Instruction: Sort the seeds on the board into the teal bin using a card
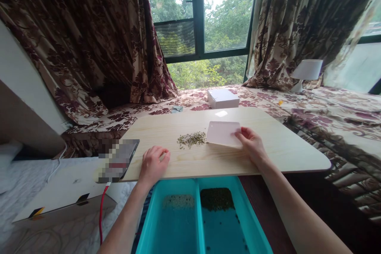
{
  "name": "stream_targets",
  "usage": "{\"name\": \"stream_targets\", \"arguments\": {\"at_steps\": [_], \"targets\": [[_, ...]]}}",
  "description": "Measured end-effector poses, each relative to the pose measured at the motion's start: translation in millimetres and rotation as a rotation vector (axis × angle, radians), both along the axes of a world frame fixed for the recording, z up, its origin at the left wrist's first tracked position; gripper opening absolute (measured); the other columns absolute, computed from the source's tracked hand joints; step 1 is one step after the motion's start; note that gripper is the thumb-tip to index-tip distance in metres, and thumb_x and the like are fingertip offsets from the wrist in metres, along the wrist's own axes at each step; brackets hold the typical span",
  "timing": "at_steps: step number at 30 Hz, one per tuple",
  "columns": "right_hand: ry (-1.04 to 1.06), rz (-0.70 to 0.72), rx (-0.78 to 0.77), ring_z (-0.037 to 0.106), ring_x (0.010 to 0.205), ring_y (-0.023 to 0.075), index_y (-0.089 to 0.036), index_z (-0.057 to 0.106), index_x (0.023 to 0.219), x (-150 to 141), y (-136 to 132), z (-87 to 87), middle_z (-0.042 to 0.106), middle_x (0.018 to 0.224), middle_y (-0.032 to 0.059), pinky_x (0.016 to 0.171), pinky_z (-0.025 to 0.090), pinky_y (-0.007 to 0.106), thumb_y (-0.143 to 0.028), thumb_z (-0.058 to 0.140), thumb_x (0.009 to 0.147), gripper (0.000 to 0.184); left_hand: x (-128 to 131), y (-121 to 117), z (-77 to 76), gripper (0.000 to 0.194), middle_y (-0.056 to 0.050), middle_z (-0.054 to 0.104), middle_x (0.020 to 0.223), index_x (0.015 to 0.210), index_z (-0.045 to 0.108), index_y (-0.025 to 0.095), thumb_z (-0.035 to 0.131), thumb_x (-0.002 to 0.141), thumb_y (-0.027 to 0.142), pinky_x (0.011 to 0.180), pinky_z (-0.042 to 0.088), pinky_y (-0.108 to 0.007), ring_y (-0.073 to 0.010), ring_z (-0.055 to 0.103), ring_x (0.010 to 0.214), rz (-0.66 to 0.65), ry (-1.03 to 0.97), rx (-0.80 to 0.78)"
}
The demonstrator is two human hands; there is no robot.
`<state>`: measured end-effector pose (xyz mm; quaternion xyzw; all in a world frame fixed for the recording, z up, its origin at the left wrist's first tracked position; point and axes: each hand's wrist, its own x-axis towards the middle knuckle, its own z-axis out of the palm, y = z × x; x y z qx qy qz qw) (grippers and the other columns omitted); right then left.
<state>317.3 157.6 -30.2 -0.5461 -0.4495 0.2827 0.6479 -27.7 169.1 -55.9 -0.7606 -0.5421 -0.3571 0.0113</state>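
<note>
Well, your right hand (250, 143) is closed on the right edge of a thin, smooth white panel (223, 133) with rounded corners, thumb on top. The panel sits at the right side of a loose heap of small greenish grains (192, 139) on the pale, wood-grained bench (288, 147). Your left hand (154, 162) rests near the front edge, fingers loosely curled; you can't tell whether they hold anything. Below, a glossy turquoise two-compartment tub (200, 218) holds pale grit left, dark grains right.
</note>
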Motion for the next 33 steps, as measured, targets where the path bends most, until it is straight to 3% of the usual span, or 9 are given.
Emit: {"name": "stream_targets", "arguments": {"at_steps": [16,33], "targets": [[-0.007,0.088,0.014,0.069,0.085,0.0239,-0.019,0.063,0.086,-7.3,1.2,4.9,0.074,0.087,0.0088,0.081,0.051,0.036,-0.056,0.072,0.062,0.046,0.8,-0.7,0.2,0.017,-0.002,0.067,0.087,0.078,0.063,0.024,0.049,0.083,0.032,0.090,0.042,-0.038,-0.0207,0.059,0.087,-0.004,0.013,0.017],[-0.002,-0.004,0.015,0.068,0.088,0.0265,-0.019,0.064,0.085,-7.7,-3.8,9.0,0.074,0.085,0.0086,0.080,0.052,0.039,-0.053,0.072,0.062,0.043,2.4,-1.9,0.6,0.018,-0.001,0.066,0.085,0.078,0.062,0.025,0.047,0.085,0.033,0.092,0.041,-0.041,-0.0209,0.060,0.088,-0.020,-0.011,0.012]]}}
